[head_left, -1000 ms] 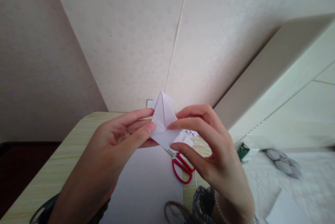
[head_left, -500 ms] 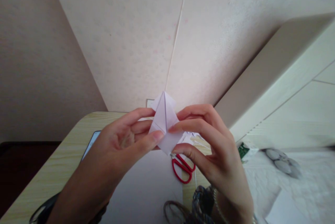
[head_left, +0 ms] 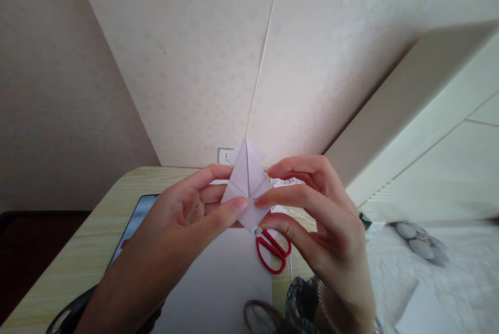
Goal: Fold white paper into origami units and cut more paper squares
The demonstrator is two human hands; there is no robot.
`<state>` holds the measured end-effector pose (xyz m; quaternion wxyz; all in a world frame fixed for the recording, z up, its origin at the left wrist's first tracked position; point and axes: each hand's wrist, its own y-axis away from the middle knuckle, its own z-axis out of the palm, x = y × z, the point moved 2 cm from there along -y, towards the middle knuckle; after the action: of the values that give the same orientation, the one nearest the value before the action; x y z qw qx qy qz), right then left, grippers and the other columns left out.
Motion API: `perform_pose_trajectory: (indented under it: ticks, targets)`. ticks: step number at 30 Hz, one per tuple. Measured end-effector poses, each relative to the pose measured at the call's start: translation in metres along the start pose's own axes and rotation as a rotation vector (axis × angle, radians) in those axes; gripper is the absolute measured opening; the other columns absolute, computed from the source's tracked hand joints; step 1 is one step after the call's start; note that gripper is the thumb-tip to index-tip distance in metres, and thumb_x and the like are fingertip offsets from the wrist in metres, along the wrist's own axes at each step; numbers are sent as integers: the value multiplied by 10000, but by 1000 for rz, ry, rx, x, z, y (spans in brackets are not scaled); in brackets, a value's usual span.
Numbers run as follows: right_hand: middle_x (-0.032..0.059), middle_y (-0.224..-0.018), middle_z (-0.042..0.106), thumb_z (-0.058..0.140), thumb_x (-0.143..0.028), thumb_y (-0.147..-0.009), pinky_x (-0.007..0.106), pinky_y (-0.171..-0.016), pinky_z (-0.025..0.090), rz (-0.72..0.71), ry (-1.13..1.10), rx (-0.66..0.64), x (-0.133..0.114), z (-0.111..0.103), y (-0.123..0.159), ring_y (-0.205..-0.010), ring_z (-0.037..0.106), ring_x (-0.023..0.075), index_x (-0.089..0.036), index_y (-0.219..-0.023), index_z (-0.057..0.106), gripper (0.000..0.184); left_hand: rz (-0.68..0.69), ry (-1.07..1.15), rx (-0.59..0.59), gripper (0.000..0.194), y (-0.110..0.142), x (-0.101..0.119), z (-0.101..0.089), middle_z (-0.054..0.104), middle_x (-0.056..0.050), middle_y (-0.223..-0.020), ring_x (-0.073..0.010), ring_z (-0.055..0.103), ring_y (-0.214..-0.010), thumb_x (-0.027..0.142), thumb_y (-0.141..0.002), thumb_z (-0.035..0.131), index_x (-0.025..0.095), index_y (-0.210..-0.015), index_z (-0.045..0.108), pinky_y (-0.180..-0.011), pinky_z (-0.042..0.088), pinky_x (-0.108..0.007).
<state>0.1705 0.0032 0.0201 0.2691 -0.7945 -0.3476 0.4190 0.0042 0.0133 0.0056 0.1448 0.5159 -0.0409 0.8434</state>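
Head: paper (head_left: 244, 175) between left hand (head_left: 181, 219) and right hand (head_left: 329, 217).

Seemingly white paper (head_left: 255, 175), red-handled scissors (head_left: 272, 247)

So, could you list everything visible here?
Walls: 2, pale, background
Wall line: 1, white, centre
Panel: 1, white, wall foot
Furniture: 1, cream, right
Surface: 1, dark, left
Table: 1, yellowish, below walls
Phone: 1, bluish, table left
Large sheet: 1, white, on table
Scraps: several, white, table right
Scissors: 1, red handles, centre
Loop: 1, brown, bottom centre
Object: 1, black, bottom left
Box: 1, white, green, right
Cloth: 1, white, right
Patterned object: 1, grey, on cloth
Loose sheet: 1, white, on cloth
Folded paper: 1, white, centre
Wristbands: 2, dark and pale, right wrist
Left hand: 1, bare, folded paper's left
Right hand: 1, bare, folded paper's right
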Motion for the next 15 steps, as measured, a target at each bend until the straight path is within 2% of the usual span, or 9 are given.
perform_pose_trajectory:
  ticks: [4, 8, 12, 15]
  targets:
    - [1, -1094, 612, 698, -236, -925, 221, -967, 497, -2, 35, 17, 0, -1, 0, -1046, 598, 122, -226, -974, 700, 50, 43, -83, 26, 229, 2, 1, -2, 821, -9, -792, -157, 748, -579, 196, -758, 766, 202, -987, 752, -531, 598, -215]
    - [7, -1123, 638, 698, -259, -925, 270, -958, 522, -8, 67, 30, -1, -4, 2, -1046, 622, 150, -243, -1007, 716, 86, 85, -176, 105, 246, 4, 0, -6, 823, -37, -829, -201, 769, -626, 311, -786, 755, 208, -1009, 764, -543, 619, -264]
    - [40, -1226, 607, 645, -273, -956, 358, -964, 541, -22, 102, -36, -2, -4, 2, -1112, 610, 200, -260, -1050, 724, 123, 97, -240, 160, 299, 3, -1, -9, 811, -26, -761, -220, 770, -625, 384, -773, 773, 222, -1024, 768, -558, 635, -297]
    - [64, -1290, 570, 605, -241, -973, 405, -985, 538, -20, 133, -96, -1, -1, 1, -1159, 593, 224, -266, -1113, 713, 179, 115, -212, 173, 274, 1, -3, -9, 813, -26, -791, -203, 768, -638, 363, -775, 777, 216, -1006, 762, -565, 627, -271]
